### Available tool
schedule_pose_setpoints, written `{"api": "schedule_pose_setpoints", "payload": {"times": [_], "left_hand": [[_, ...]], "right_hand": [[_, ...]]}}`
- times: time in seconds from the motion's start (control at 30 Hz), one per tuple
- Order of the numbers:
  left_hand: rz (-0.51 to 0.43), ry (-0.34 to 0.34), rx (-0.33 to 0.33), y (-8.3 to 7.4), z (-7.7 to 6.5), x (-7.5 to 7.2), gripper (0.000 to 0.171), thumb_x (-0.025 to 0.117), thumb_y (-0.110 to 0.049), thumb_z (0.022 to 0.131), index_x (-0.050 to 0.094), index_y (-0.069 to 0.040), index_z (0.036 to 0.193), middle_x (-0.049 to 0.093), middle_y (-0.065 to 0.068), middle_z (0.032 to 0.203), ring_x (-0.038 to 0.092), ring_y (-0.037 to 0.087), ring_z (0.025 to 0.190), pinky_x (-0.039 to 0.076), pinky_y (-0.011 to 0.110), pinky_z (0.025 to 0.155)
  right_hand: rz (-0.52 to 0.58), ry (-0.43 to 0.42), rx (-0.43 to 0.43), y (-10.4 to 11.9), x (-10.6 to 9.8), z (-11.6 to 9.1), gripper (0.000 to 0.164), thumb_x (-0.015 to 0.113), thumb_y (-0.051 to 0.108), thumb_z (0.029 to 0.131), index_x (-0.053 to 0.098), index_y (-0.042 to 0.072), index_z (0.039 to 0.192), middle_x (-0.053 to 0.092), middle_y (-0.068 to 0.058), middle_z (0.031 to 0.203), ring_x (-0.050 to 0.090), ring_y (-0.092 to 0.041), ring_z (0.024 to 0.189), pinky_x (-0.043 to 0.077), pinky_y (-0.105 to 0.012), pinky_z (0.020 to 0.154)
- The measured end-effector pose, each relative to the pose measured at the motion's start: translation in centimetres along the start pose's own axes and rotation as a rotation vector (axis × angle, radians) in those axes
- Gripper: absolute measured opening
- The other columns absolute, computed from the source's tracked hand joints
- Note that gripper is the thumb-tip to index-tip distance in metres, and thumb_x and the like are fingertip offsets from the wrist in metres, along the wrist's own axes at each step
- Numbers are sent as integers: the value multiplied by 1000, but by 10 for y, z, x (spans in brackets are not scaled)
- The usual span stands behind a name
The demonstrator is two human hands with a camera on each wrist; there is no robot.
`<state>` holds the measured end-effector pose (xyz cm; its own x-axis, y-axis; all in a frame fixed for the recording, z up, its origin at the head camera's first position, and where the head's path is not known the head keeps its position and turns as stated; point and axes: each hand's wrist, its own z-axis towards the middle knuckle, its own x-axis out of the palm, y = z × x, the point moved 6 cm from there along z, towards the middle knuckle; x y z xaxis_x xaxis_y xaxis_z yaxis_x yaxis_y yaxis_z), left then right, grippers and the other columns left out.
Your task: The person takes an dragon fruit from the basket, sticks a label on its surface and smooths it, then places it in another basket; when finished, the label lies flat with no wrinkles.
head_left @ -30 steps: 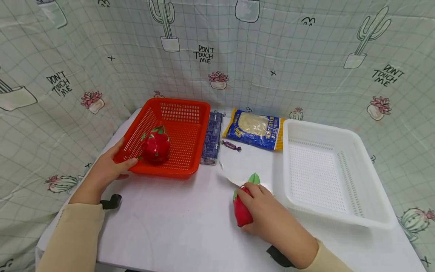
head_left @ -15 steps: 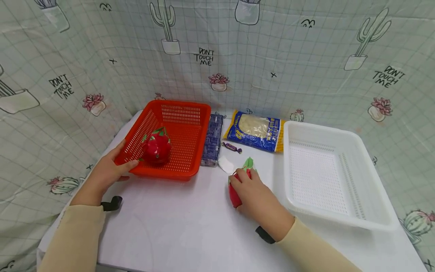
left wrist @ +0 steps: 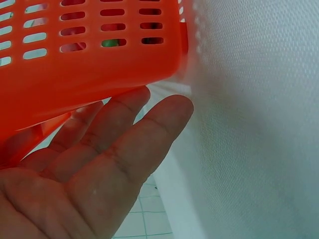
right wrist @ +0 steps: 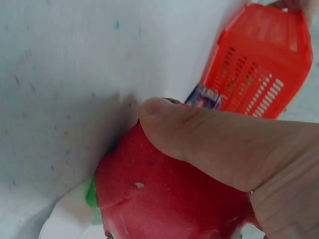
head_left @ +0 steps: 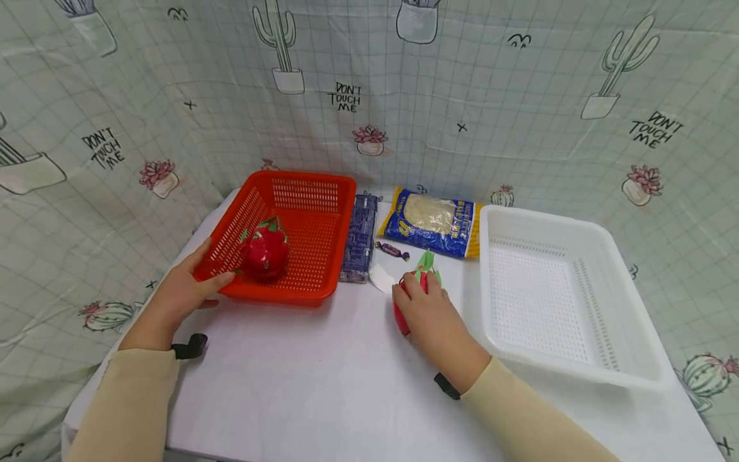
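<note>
My right hand holds a red dragon fruit with green leafy tips, low over the table's middle. In the right wrist view the thumb presses along the smooth red dragon fruit; its far side is hidden by the hand. My left hand grips the near left corner of a red slotted basket, thumb over the rim. Seen from the left wrist, the fingers reach under the red basket. Another dragon fruit sits inside it. A white flap-like piece lies beside the held fruit.
At the right stands a white plastic basket. A blue and yellow food bag lies at the back, with a purple wrapped candy before it. A flat dark blue patterned item lies against the red basket. Patterned cloth hangs behind.
My right hand has moved away from me across the table with the dragon fruit. The white piece shows less than before. My left hand stays at the red basket.
</note>
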<state>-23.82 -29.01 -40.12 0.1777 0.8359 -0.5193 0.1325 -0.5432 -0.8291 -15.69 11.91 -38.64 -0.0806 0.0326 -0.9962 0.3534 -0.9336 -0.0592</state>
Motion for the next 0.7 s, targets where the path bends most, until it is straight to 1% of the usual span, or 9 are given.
{"api": "schedule_pose_setpoints", "payload": {"times": [0.17,0.27,0.33,0.4,0.47,0.53,0.57,0.63,0.7], "left_hand": [[9,-4,-8,2,1,-1,100,68,-47,102,-4,-33,170,22,35,169,42,52,141,65,45,92],[36,-6,-4,1,0,-3,101,68,-50,102,-3,-32,171,21,35,170,41,52,142,64,46,95],[67,-6,0,0,-1,-5,102,68,-52,101,-3,-31,171,20,36,170,38,53,144,62,51,99],[131,2,11,-3,-3,-7,102,65,-56,101,-3,-28,171,19,36,171,34,56,146,55,61,108],[242,-12,41,-10,-6,-11,104,64,-60,101,-2,-21,172,21,39,168,34,58,145,49,71,110],[362,-56,91,-26,-12,-15,106,64,-62,100,1,-16,172,22,40,166,34,59,144,44,77,109],[423,-85,130,-39,-15,-16,106,64,-63,99,5,-14,172,25,41,165,35,59,143,42,78,108],[511,-138,202,-71,-22,-12,102,67,-60,99,13,-14,172,30,38,162,38,58,141,43,78,108],[562,-133,288,-108,-27,1,94,71,-53,99,22,-16,171,33,32,164,38,54,145,41,76,112]], "right_hand": [[-6,25,5,-1,1,-4,78,95,22,78,59,10,146,53,-17,150,45,-55,141,58,-63,101],[-8,14,2,1,-2,-9,78,95,23,78,59,10,146,53,-17,149,47,-54,140,59,-62,100],[-4,5,6,2,-3,-10,79,96,24,76,59,10,145,54,-17,148,47,-53,139,60,-62,100],[3,13,16,2,-4,-9,81,97,25,75,59,10,146,54,-17,148,47,-53,139,60,-62,100],[9,35,24,2,-3,-9,86,98,27,74,57,11,147,53,-17,150,46,-52,141,60,-61,99],[12,59,33,2,0,-8,89,99,29,73,56,11,149,51,-17,152,45,-52,142,61,-61,98],[16,71,40,1,0,-8,90,99,30,73,56,12,150,50,-17,153,44,-51,142,61,-60,98],[23,89,54,-1,0,-9,93,100,31,72,55,13,151,48,-17,155,43,-50,144,62,-59,98],[34,95,65,-3,-1,-9,91,99,32,72,56,14,151,48,-16,156,43,-49,143,63,-58,96]]}}
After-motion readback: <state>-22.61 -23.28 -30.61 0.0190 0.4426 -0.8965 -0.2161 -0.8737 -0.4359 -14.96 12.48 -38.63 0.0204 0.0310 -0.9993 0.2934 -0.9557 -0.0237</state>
